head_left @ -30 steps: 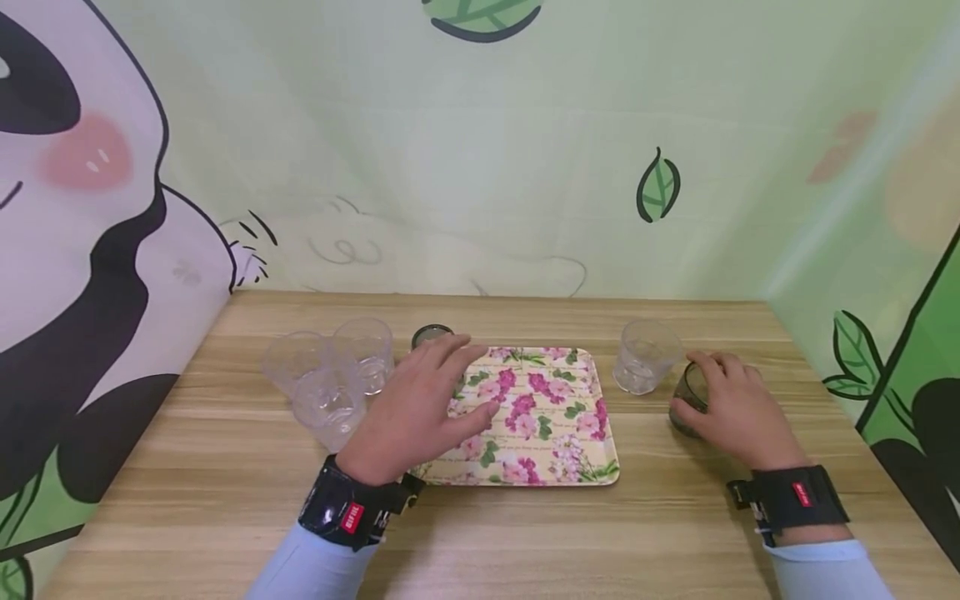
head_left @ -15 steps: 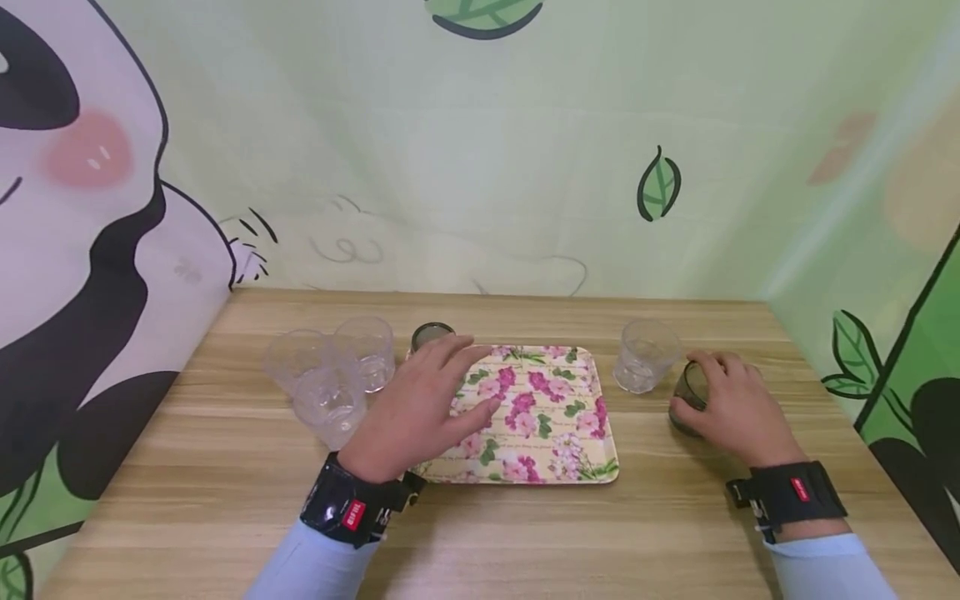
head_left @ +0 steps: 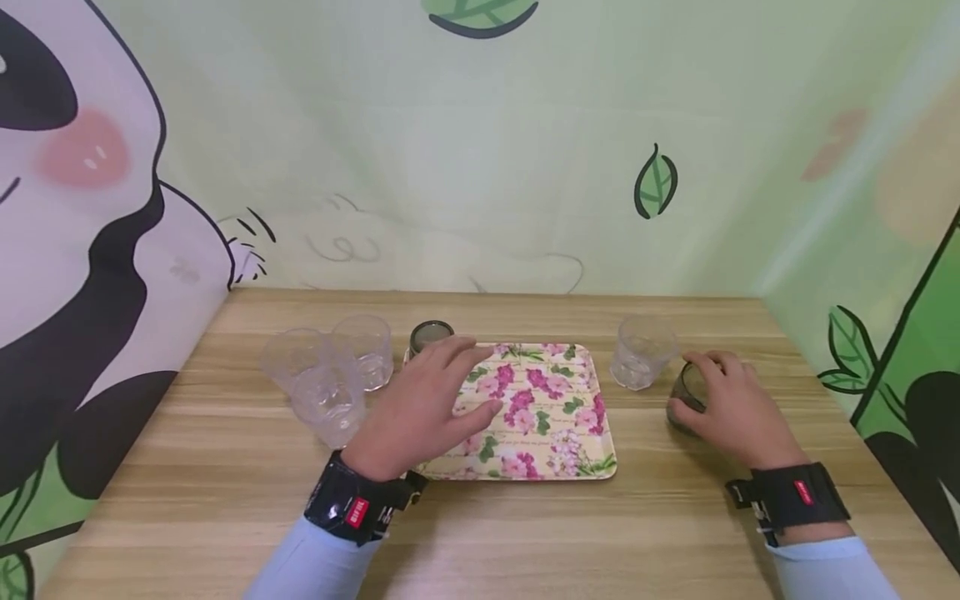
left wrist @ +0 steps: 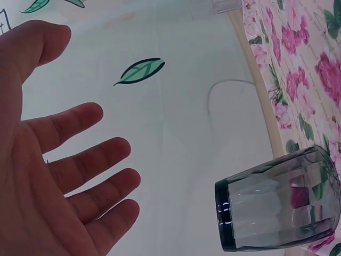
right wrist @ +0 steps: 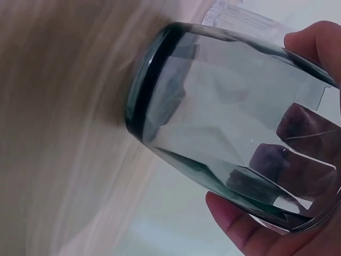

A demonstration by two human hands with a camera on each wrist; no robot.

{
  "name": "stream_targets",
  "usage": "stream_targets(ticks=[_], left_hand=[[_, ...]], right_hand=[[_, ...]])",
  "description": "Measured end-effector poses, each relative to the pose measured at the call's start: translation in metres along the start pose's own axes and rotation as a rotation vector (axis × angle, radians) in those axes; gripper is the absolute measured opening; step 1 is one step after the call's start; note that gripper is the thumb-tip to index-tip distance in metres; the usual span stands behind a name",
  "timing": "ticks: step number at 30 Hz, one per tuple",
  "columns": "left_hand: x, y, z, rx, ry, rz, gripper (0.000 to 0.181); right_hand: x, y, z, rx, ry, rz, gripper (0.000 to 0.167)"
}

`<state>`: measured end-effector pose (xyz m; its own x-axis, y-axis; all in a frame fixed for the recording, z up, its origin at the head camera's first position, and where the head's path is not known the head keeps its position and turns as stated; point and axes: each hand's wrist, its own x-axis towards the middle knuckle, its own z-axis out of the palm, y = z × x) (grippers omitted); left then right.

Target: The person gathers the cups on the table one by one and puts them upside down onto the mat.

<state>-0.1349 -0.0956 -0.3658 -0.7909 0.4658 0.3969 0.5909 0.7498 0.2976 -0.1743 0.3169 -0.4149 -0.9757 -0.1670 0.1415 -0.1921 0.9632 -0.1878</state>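
My right hand (head_left: 738, 412) grips a smoky grey glass (head_left: 686, 400) near its rim. In the right wrist view this faceted glass (right wrist: 234, 122) has its thick dark base down at the wooden table. My left hand (head_left: 420, 408) hovers over the left part of a flowered tray (head_left: 525, 417), fingers spread and holding nothing. A second smoky glass (head_left: 432, 335) stands upside down at the tray's far left corner, partly hidden by that hand. The left wrist view shows this glass (left wrist: 277, 205) apart from the left fingers.
Left of the tray, three clear glasses stand close together, one (head_left: 328, 404) in front of the others. Another clear glass (head_left: 642, 354) is between the tray and the right hand. A printed cloth wall (head_left: 480, 167) rises behind the wooden table (head_left: 570, 542).
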Motion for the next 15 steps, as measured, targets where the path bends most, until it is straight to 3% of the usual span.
stream_targets(ticks=[11,15], left_hand=[[0.001,0.0,0.0,-0.006,0.001,-0.01,0.06],[0.001,0.0,0.0,-0.009,-0.002,-0.012,0.061]], right_hand=[[-0.009,-0.003,-0.018,0.023,0.116,-0.058,0.067],[-0.01,-0.007,-0.023,0.024,0.123,-0.06,0.068]])
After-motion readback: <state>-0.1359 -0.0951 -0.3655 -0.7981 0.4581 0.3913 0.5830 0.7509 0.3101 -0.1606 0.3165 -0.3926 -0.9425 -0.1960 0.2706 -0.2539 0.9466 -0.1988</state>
